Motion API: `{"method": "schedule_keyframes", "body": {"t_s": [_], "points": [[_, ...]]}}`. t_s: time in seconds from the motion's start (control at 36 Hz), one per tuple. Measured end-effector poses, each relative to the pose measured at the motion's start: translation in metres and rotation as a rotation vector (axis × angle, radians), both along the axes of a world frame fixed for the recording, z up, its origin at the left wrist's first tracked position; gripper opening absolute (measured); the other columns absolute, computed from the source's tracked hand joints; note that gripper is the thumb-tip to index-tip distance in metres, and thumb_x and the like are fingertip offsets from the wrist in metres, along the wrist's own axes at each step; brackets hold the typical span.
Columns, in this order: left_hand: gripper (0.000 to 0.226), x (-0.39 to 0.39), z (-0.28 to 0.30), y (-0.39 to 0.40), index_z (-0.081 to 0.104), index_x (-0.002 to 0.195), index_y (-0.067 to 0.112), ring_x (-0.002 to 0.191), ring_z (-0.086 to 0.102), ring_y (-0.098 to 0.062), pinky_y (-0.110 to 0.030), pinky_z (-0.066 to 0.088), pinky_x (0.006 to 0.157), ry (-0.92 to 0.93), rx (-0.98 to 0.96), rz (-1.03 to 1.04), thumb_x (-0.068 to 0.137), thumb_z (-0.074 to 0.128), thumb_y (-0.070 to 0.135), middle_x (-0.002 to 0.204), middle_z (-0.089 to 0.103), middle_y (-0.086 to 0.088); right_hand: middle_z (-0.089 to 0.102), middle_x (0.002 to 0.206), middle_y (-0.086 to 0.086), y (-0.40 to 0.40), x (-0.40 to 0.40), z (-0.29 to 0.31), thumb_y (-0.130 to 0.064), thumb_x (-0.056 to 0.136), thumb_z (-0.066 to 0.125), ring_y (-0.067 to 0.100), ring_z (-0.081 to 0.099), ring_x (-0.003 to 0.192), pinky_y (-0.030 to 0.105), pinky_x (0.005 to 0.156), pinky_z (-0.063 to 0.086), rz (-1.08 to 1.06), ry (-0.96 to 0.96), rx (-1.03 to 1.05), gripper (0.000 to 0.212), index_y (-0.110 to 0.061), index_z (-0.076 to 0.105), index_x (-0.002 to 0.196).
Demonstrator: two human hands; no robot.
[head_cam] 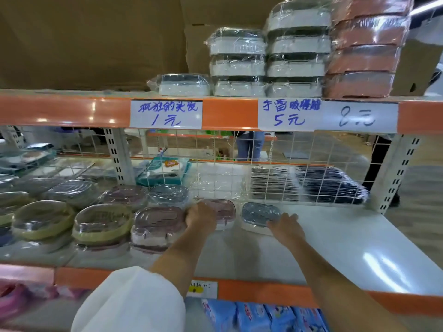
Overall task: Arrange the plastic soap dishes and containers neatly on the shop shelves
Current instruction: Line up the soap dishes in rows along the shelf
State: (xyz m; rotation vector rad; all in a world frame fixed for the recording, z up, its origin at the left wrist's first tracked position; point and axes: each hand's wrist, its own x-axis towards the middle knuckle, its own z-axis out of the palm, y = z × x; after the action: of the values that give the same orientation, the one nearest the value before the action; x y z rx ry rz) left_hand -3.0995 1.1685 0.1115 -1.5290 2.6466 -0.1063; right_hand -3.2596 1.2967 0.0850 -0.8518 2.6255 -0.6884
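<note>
Right of dishes (261,215): bare shelf (347,240) (white)

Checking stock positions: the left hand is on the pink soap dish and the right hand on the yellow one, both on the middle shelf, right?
Not quite. The head view shows the right hand on a blue-grey soap dish, not a yellow one. The left hand is on the pink soap dish, both on the middle shelf.
</note>
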Motion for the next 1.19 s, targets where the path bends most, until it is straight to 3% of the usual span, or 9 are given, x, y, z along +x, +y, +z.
{"method": "schedule_keyframes", "body": {"t_s": [0.14, 0.28, 0.39, 0.56, 0.64, 0.81, 0.89, 1.03, 1.19], "points": [[0.049, 0.017, 0.015, 0.015, 0.039, 0.141, 0.004, 0.129, 0.041, -0.033, -0.04, 0.04, 0.102, 0.06, 0.008, -0.076, 0.094, 0.045, 0.017, 0.141, 0.038, -0.02, 0.048, 0.133, 0.014, 0.009, 0.028, 0.023, -0.032, 0.092, 0.053, 0.031, 0.051, 0.122, 0.037, 0.097, 0.043, 0.127, 0.058, 0.024, 0.054, -0.011, 0.04, 0.14], [0.056, 0.049, 0.023, 0.02, 0.04, 0.143, 0.029, 0.126, 0.047, -0.027, -0.04, 0.046, 0.097, 0.053, 0.013, -0.293, 0.089, 0.055, 0.033, 0.141, 0.043, -0.008, 0.053, 0.133, 0.011, 0.02, 0.068, 0.047, -0.036, 0.093, 0.055, 0.029, 0.052, 0.122, 0.032, 0.092, 0.044, 0.252, 0.154, 0.103, 0.051, -0.012, 0.045, 0.137], [0.044, 0.088, 0.038, 0.025, 0.055, 0.131, 0.024, 0.113, 0.058, -0.03, -0.041, 0.049, 0.092, 0.056, 0.09, -0.32, 0.093, 0.051, 0.047, 0.129, 0.056, -0.009, 0.059, 0.123, 0.012, 0.03, 0.107, 0.064, -0.039, 0.094, 0.055, 0.029, 0.056, 0.115, 0.032, 0.087, 0.046, 0.319, 0.21, 0.126, 0.044, -0.006, 0.052, 0.123], [0.033, 0.149, 0.074, 0.047, 0.053, 0.123, 0.006, 0.104, 0.058, -0.03, -0.032, 0.042, 0.076, 0.029, 0.188, -0.383, 0.098, 0.04, 0.022, 0.122, 0.059, -0.016, 0.056, 0.13, 0.01, 0.05, 0.18, 0.093, -0.046, 0.094, 0.054, 0.028, 0.054, 0.118, 0.035, 0.095, 0.044, 0.351, 0.281, 0.167, 0.053, -0.011, 0.046, 0.132], [0.033, 0.18, 0.092, 0.058, 0.054, 0.122, 0.008, 0.106, 0.057, -0.029, -0.032, 0.044, 0.078, 0.033, 0.148, -0.38, 0.095, 0.043, 0.022, 0.123, 0.059, -0.013, 0.056, 0.128, 0.009, 0.063, 0.211, 0.111, -0.047, 0.093, 0.054, 0.028, 0.056, 0.116, 0.037, 0.094, 0.047, 0.368, 0.308, 0.153, 0.054, -0.011, 0.046, 0.133], [0.023, 0.222, 0.129, 0.08, 0.057, 0.091, 0.013, 0.087, 0.058, -0.027, -0.033, 0.046, 0.069, 0.136, 0.026, -0.38, 0.088, 0.055, 0.036, 0.102, 0.063, -0.008, 0.061, 0.116, 0.011, 0.088, 0.257, 0.154, -0.044, 0.093, 0.055, 0.029, 0.058, 0.102, 0.034, 0.076, 0.045, 0.369, 0.395, 0.079, 0.043, -0.009, 0.053, 0.117], [0.026, 0.238, 0.152, 0.094, 0.052, 0.073, 0.015, 0.079, 0.057, -0.027, -0.033, 0.044, 0.064, 0.141, -0.036, -0.433, 0.084, 0.059, 0.038, 0.084, 0.059, -0.009, 0.06, 0.115, 0.01, 0.099, 0.276, 0.177, -0.047, 0.093, 0.054, 0.028, 0.058, 0.102, 0.036, 0.076, 0.046, 0.366, 0.431, 0.061, 0.044, -0.009, 0.053, 0.116], [0.03, 0.26, 0.199, 0.109, 0.059, 0.113, 0.005, 0.101, 0.059, -0.028, -0.034, 0.048, 0.081, 0.219, -0.051, -0.463, 0.093, 0.053, 0.026, 0.112, 0.061, -0.01, 0.059, 0.115, 0.009, 0.11, 0.299, 0.216, -0.046, 0.091, 0.056, 0.026, 0.056, 0.1, 0.037, 0.081, 0.048, 0.365, 0.485, 0.027, 0.042, -0.011, 0.054, 0.113], [0.028, 0.273, 0.247, 0.104, 0.06, 0.106, 0.005, 0.096, 0.063, -0.026, -0.04, 0.054, 0.085, 0.343, -0.06, -0.499, 0.092, 0.054, 0.029, 0.106, 0.065, -0.01, 0.061, 0.099, 0.009, 0.115, 0.311, 0.265, -0.046, 0.093, 0.057, 0.02, 0.052, 0.083, 0.032, 0.07, 0.044, 0.367, 0.556, -0.061, 0.038, -0.008, 0.057, 0.098]]}}
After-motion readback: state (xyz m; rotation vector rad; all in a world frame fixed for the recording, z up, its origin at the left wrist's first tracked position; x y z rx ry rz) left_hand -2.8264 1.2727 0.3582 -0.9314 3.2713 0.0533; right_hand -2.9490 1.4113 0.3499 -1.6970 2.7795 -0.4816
